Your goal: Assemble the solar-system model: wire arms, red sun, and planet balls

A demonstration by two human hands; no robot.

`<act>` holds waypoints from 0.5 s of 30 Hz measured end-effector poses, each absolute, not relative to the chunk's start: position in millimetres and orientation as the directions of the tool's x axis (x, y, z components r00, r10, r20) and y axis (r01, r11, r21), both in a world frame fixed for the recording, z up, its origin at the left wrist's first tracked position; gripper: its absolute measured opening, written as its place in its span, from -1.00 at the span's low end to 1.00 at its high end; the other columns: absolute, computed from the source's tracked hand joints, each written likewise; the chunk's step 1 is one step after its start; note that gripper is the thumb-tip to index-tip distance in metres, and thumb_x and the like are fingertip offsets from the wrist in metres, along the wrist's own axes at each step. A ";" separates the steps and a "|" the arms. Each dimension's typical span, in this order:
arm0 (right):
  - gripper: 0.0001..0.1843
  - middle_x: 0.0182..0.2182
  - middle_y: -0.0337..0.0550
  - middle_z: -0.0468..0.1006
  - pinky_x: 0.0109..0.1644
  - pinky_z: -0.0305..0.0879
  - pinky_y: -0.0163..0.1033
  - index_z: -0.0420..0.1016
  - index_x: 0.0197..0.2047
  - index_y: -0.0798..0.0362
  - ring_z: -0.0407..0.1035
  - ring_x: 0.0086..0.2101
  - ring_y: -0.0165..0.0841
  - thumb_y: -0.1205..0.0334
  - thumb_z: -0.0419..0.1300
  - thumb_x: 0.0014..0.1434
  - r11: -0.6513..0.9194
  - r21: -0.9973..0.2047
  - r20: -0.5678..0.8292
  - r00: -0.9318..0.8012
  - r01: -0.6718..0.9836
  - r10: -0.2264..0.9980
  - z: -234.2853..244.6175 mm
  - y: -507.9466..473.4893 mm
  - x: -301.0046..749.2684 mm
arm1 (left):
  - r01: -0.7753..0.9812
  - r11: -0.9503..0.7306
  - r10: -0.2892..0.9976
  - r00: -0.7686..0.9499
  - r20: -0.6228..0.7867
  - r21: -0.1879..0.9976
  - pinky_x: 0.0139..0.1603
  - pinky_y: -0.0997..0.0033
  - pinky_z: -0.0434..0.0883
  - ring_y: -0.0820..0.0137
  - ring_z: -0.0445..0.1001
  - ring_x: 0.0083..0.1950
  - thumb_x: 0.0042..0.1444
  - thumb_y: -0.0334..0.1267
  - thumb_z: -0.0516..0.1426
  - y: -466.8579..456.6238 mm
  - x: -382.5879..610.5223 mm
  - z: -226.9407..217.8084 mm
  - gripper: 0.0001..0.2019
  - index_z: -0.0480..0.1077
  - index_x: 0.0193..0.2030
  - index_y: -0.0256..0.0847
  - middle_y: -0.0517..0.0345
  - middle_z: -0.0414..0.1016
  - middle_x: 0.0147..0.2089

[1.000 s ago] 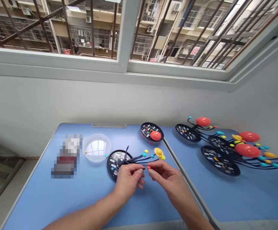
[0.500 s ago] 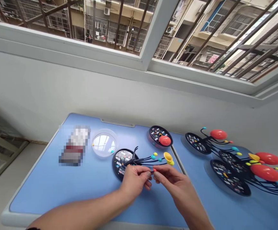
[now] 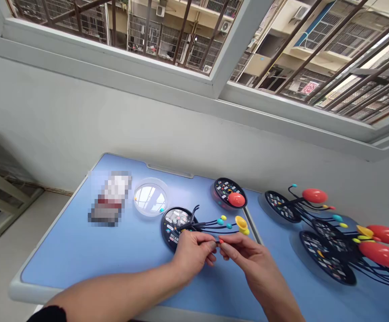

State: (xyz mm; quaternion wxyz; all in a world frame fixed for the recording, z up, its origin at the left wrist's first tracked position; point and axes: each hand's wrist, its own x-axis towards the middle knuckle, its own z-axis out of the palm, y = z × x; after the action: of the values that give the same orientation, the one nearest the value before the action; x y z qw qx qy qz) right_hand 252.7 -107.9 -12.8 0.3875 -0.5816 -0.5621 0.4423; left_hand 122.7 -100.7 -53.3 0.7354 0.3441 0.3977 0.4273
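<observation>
A toy with a black round base (image 3: 174, 222) lies on the blue table (image 3: 80, 250), thin black arms fanning out to the right with teal, yellow and orange beads (image 3: 231, 221) at their tips. My left hand (image 3: 194, 252) pinches one of the black arms near its end. Against it, my right hand (image 3: 244, 252) pinches a small red bead (image 3: 220, 241) at that arm's tip. Both hands hover just above the table in front of the base.
A clear shallow dish (image 3: 150, 198) with a few beads and a blurred packet (image 3: 110, 203) stand to the left. A black base with a red ball (image 3: 231, 196) sits behind. Several assembled toys (image 3: 335, 228) crowd the adjoining table on the right. A wall rises behind.
The view has swung left and tilted. My hands have drawn closer together, bringing the red bead up to the end of the arm.
</observation>
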 end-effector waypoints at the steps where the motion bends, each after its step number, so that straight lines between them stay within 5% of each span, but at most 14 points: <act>1: -0.76 -0.60 -0.20 0.48 -0.46 0.33 -0.27 0.55 -0.46 0.04 0.33 -0.55 -0.37 0.05 0.31 -0.15 -0.020 -0.926 -0.040 -0.044 0.377 0.998 -11.8 -108.1 253.8 | -0.359 0.399 0.904 0.309 -0.296 0.844 -0.60 0.53 0.28 0.57 0.27 -0.62 -0.17 -0.17 0.14 -100.7 123.1 -53.7 -0.77 0.46 -0.55 -0.35 0.22 0.31 -0.59; 6: -0.86 -0.52 -0.22 0.53 -0.37 0.33 -0.30 0.51 -0.48 -0.02 0.41 -0.47 -0.34 0.13 0.20 0.00 0.270 -0.697 0.164 -0.219 0.664 0.962 -2.8 -107.0 255.2 | -0.416 0.400 0.910 0.287 -0.300 0.817 -0.60 0.52 0.27 0.56 0.27 -0.64 -0.22 -0.15 0.17 -101.0 126.1 -57.1 -0.76 0.40 -0.61 -0.34 0.23 0.29 -0.62; 15: -0.76 -0.53 -0.23 0.53 -0.44 0.29 -0.33 0.37 -0.54 -0.02 0.41 -0.51 -0.37 0.22 0.03 0.14 0.434 -0.482 0.162 -0.409 0.761 0.898 5.6 -101.0 250.3 | -0.481 0.376 0.923 0.268 -0.276 0.792 -0.59 0.51 0.26 0.57 0.24 -0.63 -0.23 -0.17 0.16 -103.5 129.4 -58.6 -0.78 0.40 -0.62 -0.35 0.24 0.27 -0.64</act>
State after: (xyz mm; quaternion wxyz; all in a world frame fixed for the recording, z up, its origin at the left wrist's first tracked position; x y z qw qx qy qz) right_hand 250.3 -101.0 5.6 0.2020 -0.5046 -0.8222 0.1691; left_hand 129.4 -103.5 -58.6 0.7396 0.2946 0.3755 0.4746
